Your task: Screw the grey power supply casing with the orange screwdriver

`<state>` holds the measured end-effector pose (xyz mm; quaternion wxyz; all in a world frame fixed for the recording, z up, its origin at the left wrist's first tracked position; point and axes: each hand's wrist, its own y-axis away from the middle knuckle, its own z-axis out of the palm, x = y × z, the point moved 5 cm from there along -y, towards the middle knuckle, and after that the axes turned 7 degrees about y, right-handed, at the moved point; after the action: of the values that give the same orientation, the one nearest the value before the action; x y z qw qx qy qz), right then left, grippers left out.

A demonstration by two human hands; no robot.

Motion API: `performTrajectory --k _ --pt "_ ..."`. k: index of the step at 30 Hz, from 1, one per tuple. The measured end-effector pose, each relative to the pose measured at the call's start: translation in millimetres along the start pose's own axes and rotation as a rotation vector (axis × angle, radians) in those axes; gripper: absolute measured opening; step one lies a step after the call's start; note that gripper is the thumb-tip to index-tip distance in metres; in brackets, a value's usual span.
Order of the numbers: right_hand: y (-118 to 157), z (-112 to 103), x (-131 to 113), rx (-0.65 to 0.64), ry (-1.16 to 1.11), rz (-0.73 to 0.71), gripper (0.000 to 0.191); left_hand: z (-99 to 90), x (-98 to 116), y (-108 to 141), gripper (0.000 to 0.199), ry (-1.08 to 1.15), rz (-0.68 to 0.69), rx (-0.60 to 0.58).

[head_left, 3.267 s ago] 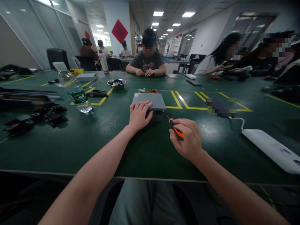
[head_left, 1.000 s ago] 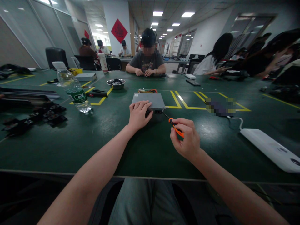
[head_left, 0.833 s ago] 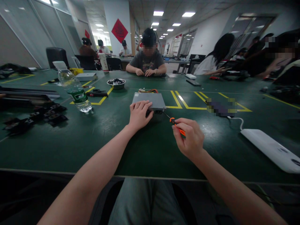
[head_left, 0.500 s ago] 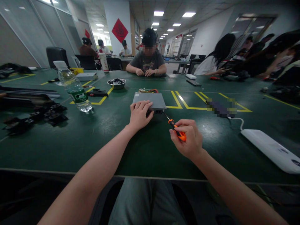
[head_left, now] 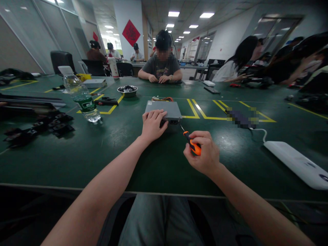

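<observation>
A grey metal computer power supply (head_left: 166,108) lies flat on the green table, its socket side towards me and its coloured cables (head_left: 164,99) at the far side. Over its near left corner is my left hand (head_left: 152,124), fingers on the top and thumb along the front, gripping it. My right hand (head_left: 203,148) is closed round the orange and black handle of a screwdriver (head_left: 192,142). The screwdriver slants up and left, with its tip at the near right corner of the power supply. Whether the tip sits in a screw is too small to tell.
A water bottle (head_left: 83,97) stands to the left, near dark parts (head_left: 51,124). Behind are a metal bowl (head_left: 127,91) of small pieces and a person (head_left: 162,65) seated opposite. To the right lie a blurred-out device (head_left: 241,118) and a white power bank (head_left: 294,162).
My right hand has shifted slightly left, and the screwdriver handle has turned a little in its fingers. My left hand and the power supply stay in place.
</observation>
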<state>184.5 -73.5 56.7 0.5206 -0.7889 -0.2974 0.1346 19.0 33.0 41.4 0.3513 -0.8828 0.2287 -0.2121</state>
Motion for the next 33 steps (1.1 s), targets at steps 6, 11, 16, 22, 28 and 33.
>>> performTrajectory --k 6,11,16,22,28,33 --pt "0 4 6 -0.084 -0.018 0.070 0.021 -0.2 0 0 0.032 0.002 -0.010 0.001" --pt "0 4 -1 -0.060 0.000 0.017 0.023 -0.3 0 1 0.033 0.006 -0.012 0.000" --pt "-3 0 2 -0.060 -0.060 0.030 0.018 0.3 -1 1 0.033 0.008 -0.008 -0.008" --pt "0 2 13 -0.062 -0.126 0.205 0.020 0.5 -1 1 0.033 -0.002 -0.013 -0.012" --pt "-1 4 0 -0.125 -0.093 0.029 0.017 -0.4 1 1 0.033 -0.004 -0.001 0.002" --pt "-4 1 5 -0.142 -0.106 0.107 0.006 -0.1 1 1 0.032 -0.002 0.006 0.016"
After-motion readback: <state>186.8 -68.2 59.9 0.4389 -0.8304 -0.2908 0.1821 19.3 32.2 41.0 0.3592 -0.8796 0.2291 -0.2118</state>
